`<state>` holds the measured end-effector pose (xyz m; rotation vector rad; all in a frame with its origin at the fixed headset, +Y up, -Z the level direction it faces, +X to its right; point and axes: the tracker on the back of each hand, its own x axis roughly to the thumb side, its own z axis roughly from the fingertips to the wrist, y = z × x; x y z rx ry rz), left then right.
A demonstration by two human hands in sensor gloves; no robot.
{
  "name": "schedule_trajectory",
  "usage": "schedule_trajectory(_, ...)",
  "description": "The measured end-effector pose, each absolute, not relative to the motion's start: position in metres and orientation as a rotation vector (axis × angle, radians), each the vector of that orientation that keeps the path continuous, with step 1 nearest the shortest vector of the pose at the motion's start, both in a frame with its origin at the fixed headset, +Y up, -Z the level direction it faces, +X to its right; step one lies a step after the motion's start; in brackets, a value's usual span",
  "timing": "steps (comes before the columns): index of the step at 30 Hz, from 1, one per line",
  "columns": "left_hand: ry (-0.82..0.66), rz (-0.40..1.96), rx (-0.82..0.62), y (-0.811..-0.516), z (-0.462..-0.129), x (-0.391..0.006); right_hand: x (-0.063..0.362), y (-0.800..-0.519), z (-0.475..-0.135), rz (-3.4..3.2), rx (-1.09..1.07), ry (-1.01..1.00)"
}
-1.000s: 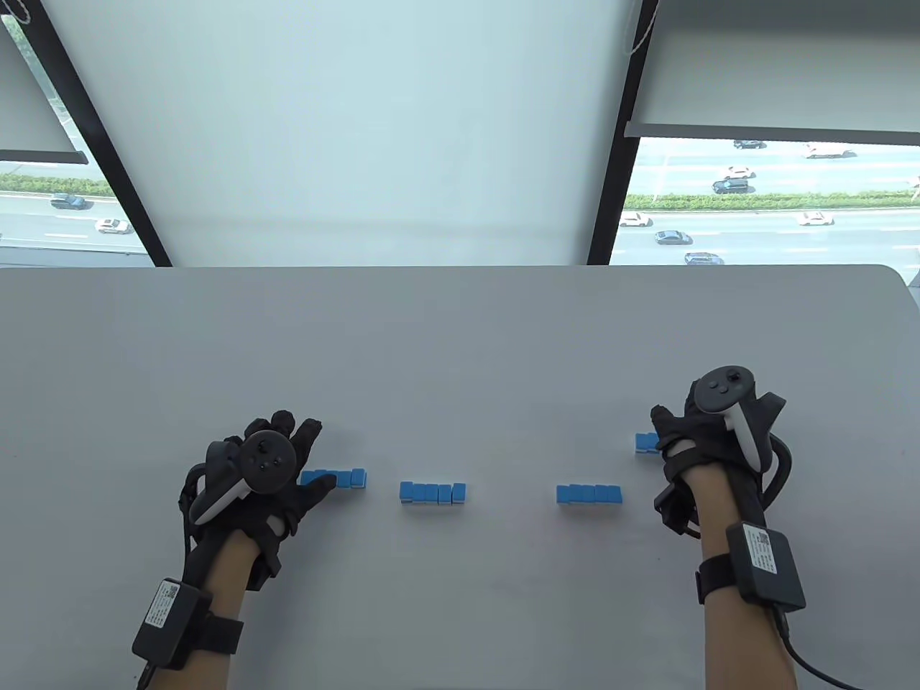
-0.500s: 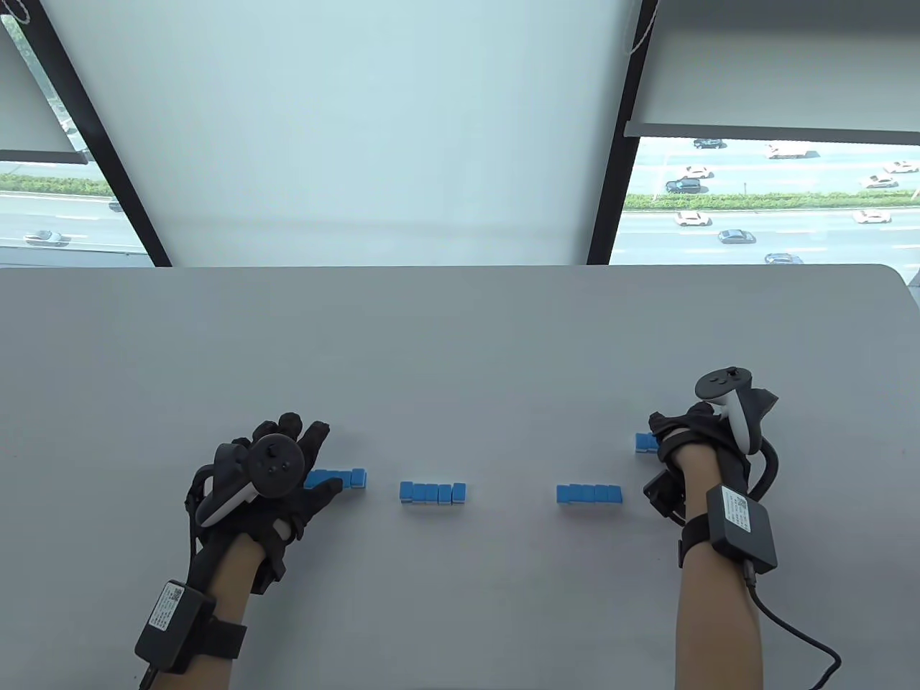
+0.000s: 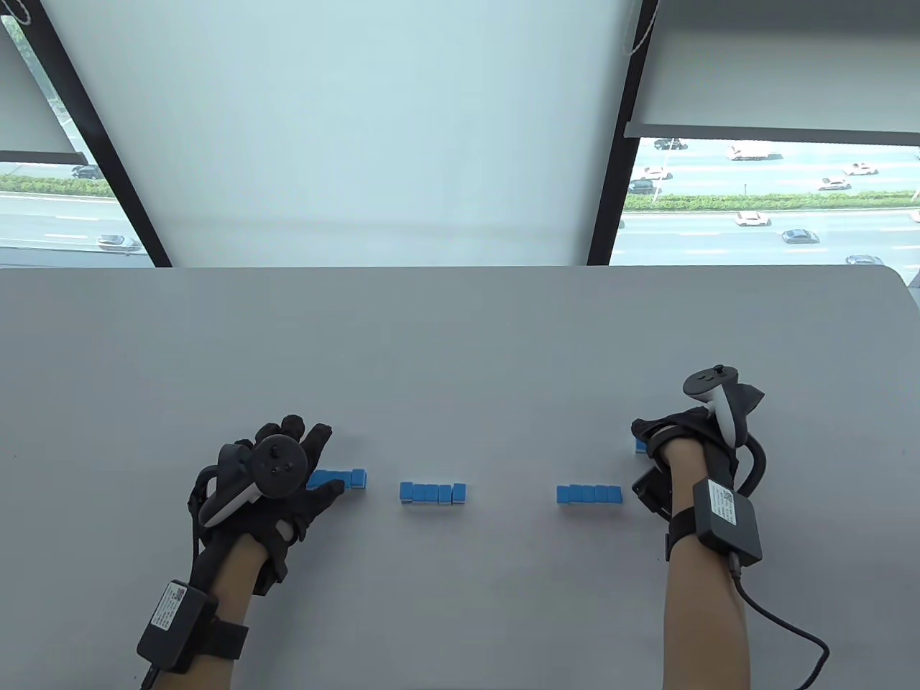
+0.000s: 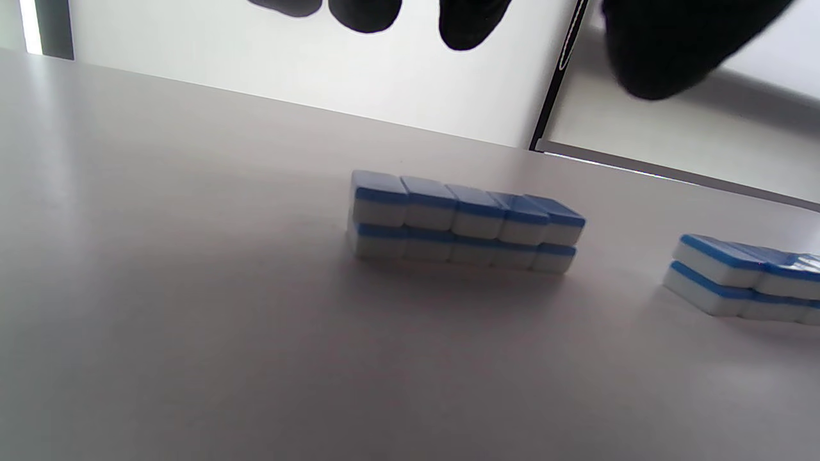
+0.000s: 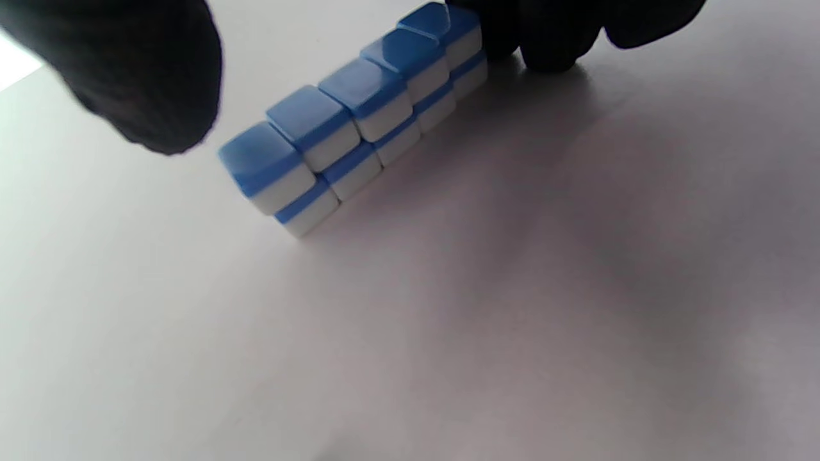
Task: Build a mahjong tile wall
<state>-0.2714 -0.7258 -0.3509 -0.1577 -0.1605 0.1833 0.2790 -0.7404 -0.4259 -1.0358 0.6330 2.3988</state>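
Note:
Four short two-layer rows of blue-backed white mahjong tiles lie in a broken line on the grey table. My left hand hovers with spread fingers over the left end of the leftmost row. In the left wrist view its fingertips hang above that row without touching. My right hand covers most of the rightmost row. In the right wrist view its fingertips touch the far end of that row, while the thumb hovers by the near end.
Two more rows, the centre-left row and the centre-right row, stand between my hands. The centre-left row's end also shows in the left wrist view. Windows and a roller blind lie beyond the table's far edge.
My right hand has slid left and turned over the rightmost row, hiding more of it. The left hand has crept slightly right. No row has moved.

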Motion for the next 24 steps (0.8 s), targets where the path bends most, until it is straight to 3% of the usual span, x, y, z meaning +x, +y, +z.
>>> schedule_trajectory(24,-0.163,0.171,-0.133,-0.726,-0.352,-0.268,0.246,-0.748,-0.445,2.704,-1.121,0.621)
